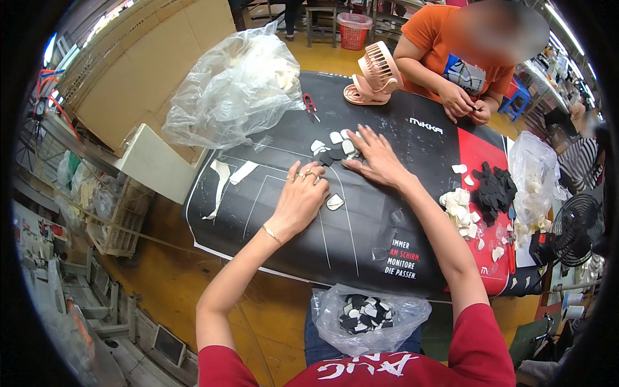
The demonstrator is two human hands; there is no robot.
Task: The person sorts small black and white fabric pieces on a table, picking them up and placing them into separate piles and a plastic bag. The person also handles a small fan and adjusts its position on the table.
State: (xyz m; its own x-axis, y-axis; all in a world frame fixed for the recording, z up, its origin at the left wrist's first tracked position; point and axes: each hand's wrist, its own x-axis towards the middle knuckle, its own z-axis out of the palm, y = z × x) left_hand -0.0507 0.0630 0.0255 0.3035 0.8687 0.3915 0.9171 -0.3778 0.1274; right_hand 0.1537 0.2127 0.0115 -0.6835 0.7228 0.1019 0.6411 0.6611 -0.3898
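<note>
Sorting small flat black and white pieces on the black printed mat, judging by the layout. Left hand resting palm down, fingers loosely curled, gripping nothing, just beside a lone white-edged piece. Right hand spread flat, fingertips touching the cluster, clamped on nothing. Next, probably: pinching one piece free, carrying it to the lap bag.

A smooth, faintly glossy black mat covers the wooden table, with crinkled clear plastic bags, matt black and white flat cut pieces, and a pink plastic fan.
</note>
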